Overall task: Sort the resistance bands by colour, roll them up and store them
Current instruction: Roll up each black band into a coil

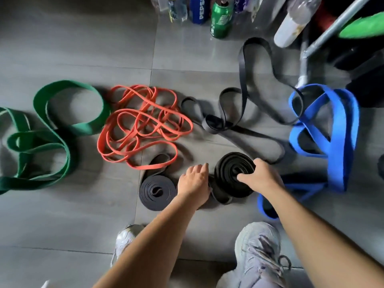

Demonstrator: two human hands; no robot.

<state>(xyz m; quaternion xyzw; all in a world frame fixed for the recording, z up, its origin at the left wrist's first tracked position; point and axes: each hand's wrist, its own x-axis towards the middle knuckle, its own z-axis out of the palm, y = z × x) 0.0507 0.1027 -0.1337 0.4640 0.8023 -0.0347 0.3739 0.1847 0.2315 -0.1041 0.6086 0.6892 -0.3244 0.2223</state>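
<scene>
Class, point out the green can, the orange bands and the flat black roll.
green can (221, 19), head view, its printed side.
orange bands (145, 119), head view, the tangle's middle.
flat black roll (156, 192), head view, the coil's centre.

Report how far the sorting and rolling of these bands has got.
Done: bands lie grouped by colour; one flat dark grey rubber roll is finished. In hand: the right hand grips a part-wound black rubber roll, left hand beside it. Left: loose black bands, green bands, orange bands, blue bands; nothing looks stored.
</scene>
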